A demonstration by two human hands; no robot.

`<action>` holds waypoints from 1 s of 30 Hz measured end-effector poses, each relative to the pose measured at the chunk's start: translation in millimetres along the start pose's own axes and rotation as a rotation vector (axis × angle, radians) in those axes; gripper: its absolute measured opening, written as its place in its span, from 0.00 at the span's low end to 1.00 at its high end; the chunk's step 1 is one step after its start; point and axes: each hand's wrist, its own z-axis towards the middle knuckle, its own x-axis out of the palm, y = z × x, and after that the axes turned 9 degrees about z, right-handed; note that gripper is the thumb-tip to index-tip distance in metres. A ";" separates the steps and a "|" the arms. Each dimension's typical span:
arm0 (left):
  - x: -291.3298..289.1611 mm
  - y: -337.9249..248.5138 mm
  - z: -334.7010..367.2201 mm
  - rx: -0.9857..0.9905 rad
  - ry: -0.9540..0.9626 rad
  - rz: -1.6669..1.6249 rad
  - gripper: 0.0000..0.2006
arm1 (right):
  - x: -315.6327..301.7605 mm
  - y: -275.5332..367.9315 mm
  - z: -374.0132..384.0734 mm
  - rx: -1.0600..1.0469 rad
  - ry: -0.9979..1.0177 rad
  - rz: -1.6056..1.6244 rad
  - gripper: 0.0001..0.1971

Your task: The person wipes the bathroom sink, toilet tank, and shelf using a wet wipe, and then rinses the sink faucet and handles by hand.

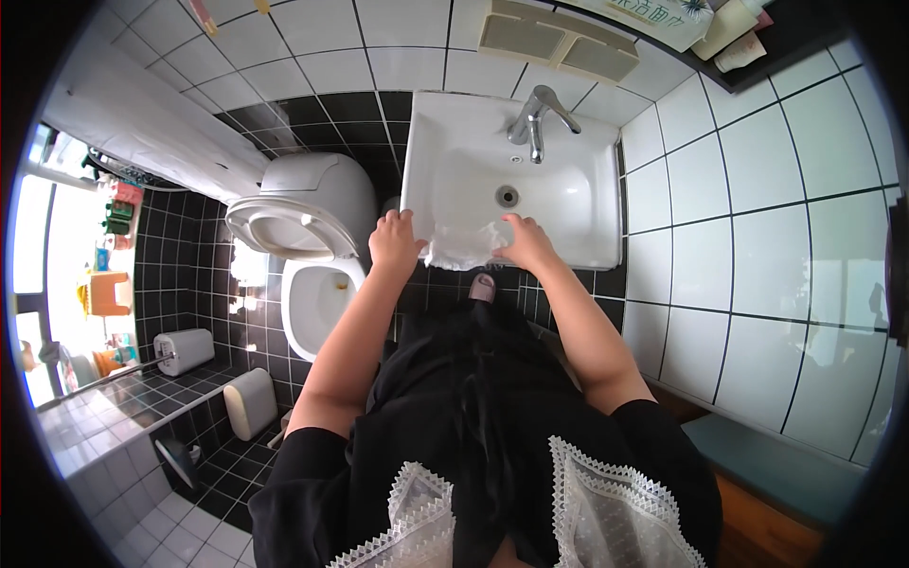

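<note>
A thin, crumpled white cloth is spread between my hands over the front rim of the white washbasin. My left hand is by the basin's front left corner, fingers bent and thumb at the cloth's left end. At the cloth's right end, my right hand has its thumb and forefinger against the edge. Both hands appear to grip it, though the undersides of the fingers are hidden. Beyond the cloth are the round drain and a chrome tap with its lever turned right.
On the left stands a white toilet with its seat raised. A beige two-part holder is fixed to the wall behind the tap. Tubes lie on a dark shelf at upper right. White tiles cover the right wall.
</note>
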 end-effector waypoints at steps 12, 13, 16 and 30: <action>78.8 -4.4 -16.2 0.620 0.069 0.409 0.24 | 100.1 0.7 -12.0 -0.501 -0.291 0.047 0.22; 81.2 -5.7 -14.9 0.619 0.070 0.377 0.24 | 98.5 -3.1 -14.9 -0.491 -0.292 0.038 0.22; 90.5 -26.4 -10.5 0.680 0.122 0.270 0.25 | 79.6 -28.0 -30.6 -0.434 -0.338 0.012 0.21; 144.2 -150.9 8.2 0.852 0.231 0.112 0.27 | 45.8 -128.4 -52.2 -0.113 -0.524 -0.166 0.18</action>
